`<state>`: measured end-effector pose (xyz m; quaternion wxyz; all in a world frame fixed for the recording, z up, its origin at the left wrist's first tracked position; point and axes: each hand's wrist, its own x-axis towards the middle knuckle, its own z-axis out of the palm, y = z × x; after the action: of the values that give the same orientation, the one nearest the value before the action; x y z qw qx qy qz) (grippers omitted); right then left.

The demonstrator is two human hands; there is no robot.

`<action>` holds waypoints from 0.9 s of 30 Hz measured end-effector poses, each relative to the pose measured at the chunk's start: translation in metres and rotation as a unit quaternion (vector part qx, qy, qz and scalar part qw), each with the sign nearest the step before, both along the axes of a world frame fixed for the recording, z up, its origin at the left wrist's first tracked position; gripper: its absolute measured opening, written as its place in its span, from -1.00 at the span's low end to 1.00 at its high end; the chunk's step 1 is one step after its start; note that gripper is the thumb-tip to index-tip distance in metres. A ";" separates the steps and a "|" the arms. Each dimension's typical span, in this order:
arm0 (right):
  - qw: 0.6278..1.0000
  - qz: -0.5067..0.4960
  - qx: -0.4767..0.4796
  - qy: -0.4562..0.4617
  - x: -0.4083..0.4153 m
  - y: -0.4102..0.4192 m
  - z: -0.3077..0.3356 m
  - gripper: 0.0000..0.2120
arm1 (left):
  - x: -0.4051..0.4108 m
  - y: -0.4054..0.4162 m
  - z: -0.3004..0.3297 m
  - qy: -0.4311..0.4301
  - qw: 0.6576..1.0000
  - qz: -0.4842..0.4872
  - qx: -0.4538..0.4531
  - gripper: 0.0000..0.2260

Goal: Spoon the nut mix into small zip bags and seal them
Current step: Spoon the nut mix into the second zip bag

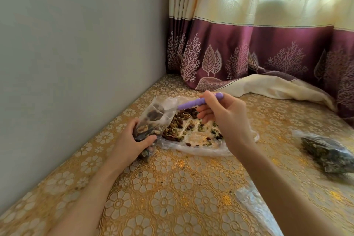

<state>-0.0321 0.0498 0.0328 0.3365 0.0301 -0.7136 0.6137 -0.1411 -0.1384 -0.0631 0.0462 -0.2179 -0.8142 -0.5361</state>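
My left hand (132, 140) grips a small clear zip bag (151, 120) partly filled with nut mix, its open mouth tilted up and to the right. My right hand (220, 115) pinches a purple spoon (193, 102) by its handle, and the spoon's bowl end reaches into the bag's mouth. Behind the bag, loose nut mix (183, 124) lies spread on a clear plastic sheet (201, 149) on the table.
A filled bag of mix (325, 153) lies at the right. An empty clear bag (254, 203) lies near my right forearm. The table has a gold floral cloth (162, 197); a grey wall (76, 53) runs along its left and a curtain (249, 53) hangs behind.
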 end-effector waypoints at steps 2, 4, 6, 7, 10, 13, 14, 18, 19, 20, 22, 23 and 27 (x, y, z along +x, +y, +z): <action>0.999 0.016 0.031 0.014 0.000 -0.003 0.001 -0.79 | 0.001 0.000 0.001 -0.003 1.000 -0.001 0.008 -0.63; 0.998 0.027 0.057 0.022 0.001 -0.004 0.001 -0.83 | 0.002 0.000 0.002 -0.013 1.000 -0.006 0.025 -0.64; 0.997 0.034 0.065 0.027 0.001 -0.003 0.000 -0.87 | 0.003 0.000 0.003 -0.021 0.999 -0.003 0.038 -0.65; 0.997 0.034 0.066 0.030 0.001 -0.002 0.000 -0.87 | 0.003 0.000 0.003 -0.020 0.999 0.000 0.041 -0.65; 0.998 0.023 0.043 0.041 0.000 0.002 0.000 -0.87 | 0.002 0.000 0.003 -0.019 0.998 0.006 0.052 -0.66; 0.998 -0.022 -0.022 0.054 0.000 0.008 -0.001 -0.86 | 0.000 0.000 0.001 -0.023 0.998 0.014 0.062 -0.68; 0.997 -0.038 -0.048 0.056 0.000 0.011 -0.002 -0.84 | -0.001 0.000 0.000 -0.025 0.997 0.018 0.064 -0.67; 0.989 -0.090 -0.110 0.039 0.002 0.030 -0.010 -0.79 | -0.005 0.000 -0.004 -0.038 0.997 0.033 0.063 -0.59; 0.989 -0.106 -0.098 0.024 0.003 0.035 -0.014 -0.79 | -0.005 0.000 -0.004 -0.041 0.997 0.035 0.062 -0.57; 0.990 -0.117 -0.079 0.004 0.004 0.041 -0.018 -0.79 | -0.006 0.001 -0.004 -0.042 0.997 0.037 0.061 -0.56; 0.992 -0.111 -0.040 -0.038 0.006 0.048 -0.026 -0.77 | -0.006 0.001 -0.004 -0.045 0.996 0.036 0.062 -0.57; 0.993 -0.105 -0.022 -0.052 0.007 0.051 -0.029 -0.76 | -0.005 0.001 -0.004 -0.047 0.996 0.035 0.063 -0.57; 0.986 -0.135 0.049 -0.079 0.008 0.059 -0.039 -0.74 | -0.005 0.001 -0.003 -0.048 0.996 0.030 0.067 -0.63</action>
<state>-0.0243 0.1087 -0.0062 0.3570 -0.0986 -0.7649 0.5270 -0.1458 -0.1375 -0.0663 0.0374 -0.1641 -0.7837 -0.5979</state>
